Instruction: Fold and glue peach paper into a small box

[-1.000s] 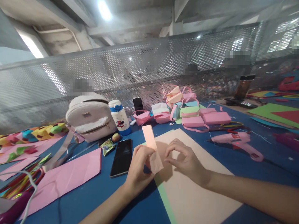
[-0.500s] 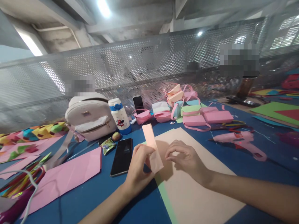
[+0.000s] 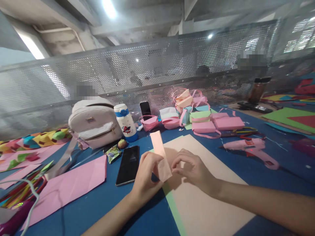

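My left hand (image 3: 147, 173) is closed around a narrow folded strip of peach paper (image 3: 158, 149), its thumb and fingers pinching the lower part. The strip stands tilted above a large peach sheet (image 3: 209, 200), and its lower end is bent into a flap. My right hand (image 3: 190, 168) is just right of the strip, over the sheet. Its fingers are curled, with thumb and forefinger tips close together beside the strip's edge. Whether anything small lies between those tips I cannot tell. Under the peach sheet shows the edge of a green sheet (image 3: 175, 209).
Left of my hands lie a black phone (image 3: 128, 165), a snack packet (image 3: 113, 153) and pink paper (image 3: 76, 180). A backpack (image 3: 94, 121) and bottle (image 3: 126, 126) stand behind. Small paper bags (image 3: 203, 119) are at the back, with a pink glue gun (image 3: 256, 149) at the right.
My right hand has moved slightly left, bringing its fingertips closer to the folded strip. The left hand and the strip have hardly moved.
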Action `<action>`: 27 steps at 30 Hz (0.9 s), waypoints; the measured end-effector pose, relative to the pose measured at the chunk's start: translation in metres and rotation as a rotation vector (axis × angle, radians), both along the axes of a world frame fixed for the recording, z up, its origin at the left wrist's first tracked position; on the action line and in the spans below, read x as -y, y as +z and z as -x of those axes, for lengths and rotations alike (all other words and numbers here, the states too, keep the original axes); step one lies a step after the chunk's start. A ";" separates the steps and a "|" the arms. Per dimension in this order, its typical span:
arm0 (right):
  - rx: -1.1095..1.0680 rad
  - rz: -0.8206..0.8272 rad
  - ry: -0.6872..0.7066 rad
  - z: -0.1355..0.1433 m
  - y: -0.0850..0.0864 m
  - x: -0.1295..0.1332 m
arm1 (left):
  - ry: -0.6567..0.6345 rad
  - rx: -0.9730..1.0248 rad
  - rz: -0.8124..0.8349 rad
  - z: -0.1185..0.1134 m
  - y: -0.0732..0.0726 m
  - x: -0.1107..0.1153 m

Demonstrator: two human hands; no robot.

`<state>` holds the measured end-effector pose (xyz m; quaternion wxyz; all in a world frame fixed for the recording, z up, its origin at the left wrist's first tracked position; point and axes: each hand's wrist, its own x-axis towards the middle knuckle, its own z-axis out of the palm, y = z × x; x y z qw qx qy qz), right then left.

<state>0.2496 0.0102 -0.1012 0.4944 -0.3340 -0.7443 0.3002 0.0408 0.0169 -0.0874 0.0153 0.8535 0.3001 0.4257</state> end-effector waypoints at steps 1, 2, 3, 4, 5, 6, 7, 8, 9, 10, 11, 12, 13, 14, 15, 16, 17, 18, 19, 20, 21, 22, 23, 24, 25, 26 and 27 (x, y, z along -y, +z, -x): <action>0.016 -0.032 0.005 0.001 -0.001 0.000 | 0.002 -0.011 -0.011 0.000 0.000 0.000; 0.026 -0.056 0.012 0.002 -0.002 -0.001 | 0.004 -0.024 -0.022 -0.001 0.000 0.000; 0.030 -0.069 0.021 0.003 -0.002 -0.001 | 0.003 -0.039 -0.033 -0.001 0.000 0.000; 0.029 -0.082 0.029 0.003 -0.002 0.000 | 0.002 -0.053 -0.042 -0.002 0.000 0.000; 0.030 -0.094 0.038 0.004 -0.002 0.000 | -0.002 -0.067 -0.051 -0.002 0.000 0.000; 0.035 -0.106 0.044 0.004 -0.001 0.001 | -0.006 -0.080 -0.060 -0.002 0.000 0.000; 0.043 -0.115 0.048 0.004 -0.001 0.002 | -0.013 -0.093 -0.071 -0.003 0.000 0.000; 0.056 -0.123 0.048 0.004 0.000 0.002 | -0.019 -0.105 -0.083 -0.003 0.000 0.000; 0.071 -0.124 0.043 0.004 0.000 0.002 | -0.020 -0.117 -0.092 -0.003 0.000 0.000; 0.087 -0.120 0.039 0.004 0.000 0.002 | -0.018 -0.127 -0.099 -0.003 -0.001 0.001; 0.099 -0.110 0.035 0.004 0.000 0.002 | -0.014 -0.139 -0.102 -0.004 -0.001 0.001; 0.106 -0.101 0.034 0.004 -0.001 0.001 | -0.008 -0.148 -0.106 -0.004 -0.001 0.001; 0.110 -0.093 0.033 0.004 -0.001 0.001 | -0.001 -0.153 -0.108 -0.005 -0.001 0.002; 0.110 -0.084 0.032 0.004 -0.002 0.000 | 0.006 -0.152 -0.107 -0.005 0.000 0.002; 0.109 -0.074 0.033 0.004 -0.002 -0.001 | 0.012 -0.146 -0.099 -0.005 0.000 0.002; 0.104 -0.061 0.031 0.004 -0.002 -0.001 | 0.017 -0.133 -0.083 -0.006 0.000 0.002; 0.097 -0.045 0.027 0.004 -0.002 -0.001 | 0.022 -0.115 -0.060 -0.006 0.001 0.002; 0.089 -0.022 0.027 0.004 -0.002 -0.001 | 0.028 -0.094 -0.035 -0.006 0.001 0.002; 0.077 0.002 0.027 0.004 -0.002 -0.001 | 0.034 -0.074 -0.013 -0.005 0.001 0.002; 0.065 0.026 0.030 0.004 -0.002 -0.001 | 0.038 -0.054 0.001 -0.005 0.001 0.002; 0.053 0.043 0.033 0.004 -0.001 0.000 | 0.042 -0.037 0.007 -0.004 0.001 0.002; 0.042 0.054 0.033 0.004 -0.001 0.000 | 0.047 -0.023 0.011 -0.004 0.001 0.002; 0.033 0.060 0.031 0.004 0.000 0.001 | 0.054 -0.012 0.014 -0.003 0.001 0.001; 0.030 0.064 0.027 0.004 0.000 0.001 | 0.060 -0.003 0.016 -0.003 0.001 0.001; 0.034 0.068 0.021 0.004 0.001 0.002 | 0.064 0.001 0.017 -0.002 0.001 0.001; 0.045 0.073 0.014 0.005 0.001 0.002 | 0.067 0.002 0.016 -0.002 0.001 0.001; 0.061 0.078 0.008 0.005 0.001 0.003 | 0.065 -0.002 0.012 -0.003 0.001 0.001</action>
